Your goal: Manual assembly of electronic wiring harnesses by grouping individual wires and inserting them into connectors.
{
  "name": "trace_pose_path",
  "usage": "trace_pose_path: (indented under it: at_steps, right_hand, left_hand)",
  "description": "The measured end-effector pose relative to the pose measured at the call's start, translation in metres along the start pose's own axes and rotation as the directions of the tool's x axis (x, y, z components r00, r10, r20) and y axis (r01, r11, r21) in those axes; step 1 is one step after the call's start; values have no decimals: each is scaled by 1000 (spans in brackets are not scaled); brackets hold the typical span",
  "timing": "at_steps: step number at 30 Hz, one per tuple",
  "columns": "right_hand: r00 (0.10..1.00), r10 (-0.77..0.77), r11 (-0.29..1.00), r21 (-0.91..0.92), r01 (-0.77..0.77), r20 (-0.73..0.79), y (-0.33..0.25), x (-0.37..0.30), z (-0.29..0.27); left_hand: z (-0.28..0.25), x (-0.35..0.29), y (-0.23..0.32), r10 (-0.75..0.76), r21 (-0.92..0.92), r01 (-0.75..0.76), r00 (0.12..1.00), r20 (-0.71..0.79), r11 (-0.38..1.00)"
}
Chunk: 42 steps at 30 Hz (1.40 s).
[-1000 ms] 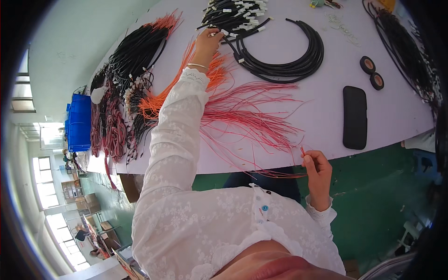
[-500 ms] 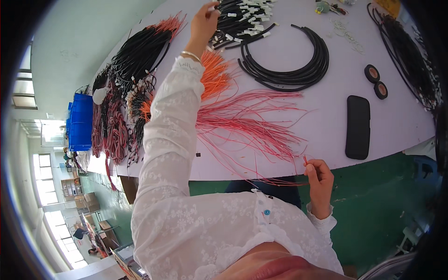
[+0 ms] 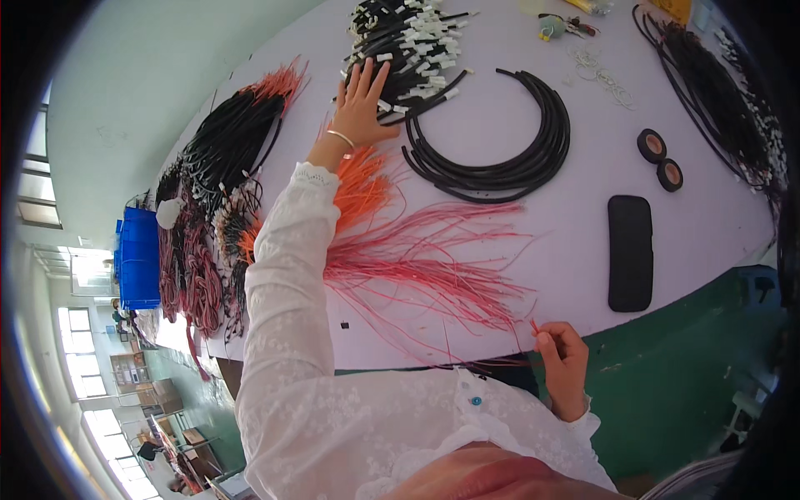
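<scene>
My left hand [image 3: 363,112] is spread flat, palm down, on the near part of a pile of short black cables with white connectors [image 3: 417,50]. Below its wrist lies a bundle of orange wires [image 3: 362,196]. Across the near middle of the table fans a bundle of thin pink-red wires [image 3: 433,275], partly covered by my left sleeve. My right hand [image 3: 565,358], at the table's front edge, pinches the ends of some red wires [image 3: 535,328] between thumb and fingers.
A coil of black tubing [image 3: 533,158] lies mid-table. To its right are two rolls of black tape [image 3: 652,146] and a black phone-like case [image 3: 630,254]. Black cable bundles [image 3: 233,133] and twisted red-black cords [image 3: 196,275] lie left, near a blue bin [image 3: 138,258].
My left hand has come nearer from the far part of the connector pile and opened flat. The view has tilted, so the table appears lower. My right hand keeps its pinch.
</scene>
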State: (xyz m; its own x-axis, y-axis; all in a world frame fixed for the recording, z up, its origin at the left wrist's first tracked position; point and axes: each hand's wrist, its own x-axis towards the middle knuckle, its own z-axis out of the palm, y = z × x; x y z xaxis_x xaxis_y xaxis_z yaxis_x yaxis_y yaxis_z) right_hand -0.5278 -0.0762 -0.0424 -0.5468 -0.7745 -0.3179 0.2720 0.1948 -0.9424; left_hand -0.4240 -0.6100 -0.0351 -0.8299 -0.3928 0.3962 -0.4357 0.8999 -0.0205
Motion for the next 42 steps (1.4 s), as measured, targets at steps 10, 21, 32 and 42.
trace_pose_path:
  at_steps: [10,21,32,42]
  right_hand:
    - [999,44,999,10,-44,-19,-3,0,1]
    - [998,62,995,-74,-63,-21,-4,-1,0]
    - [1000,-10,998,65,9,4,0,-15,1]
    - [987,-158,983,103,153,42,0,-50,6]
  left_hand:
    - [52,74,-34,-136,389,95,987,81,916]
    - [38,73,-29,-40,107,60,982,-184,992]
    - [-15,-10,179,338,-387,-277,936,99,880]
    - [-11,-5,196,181,-318,-158,982,44,935]
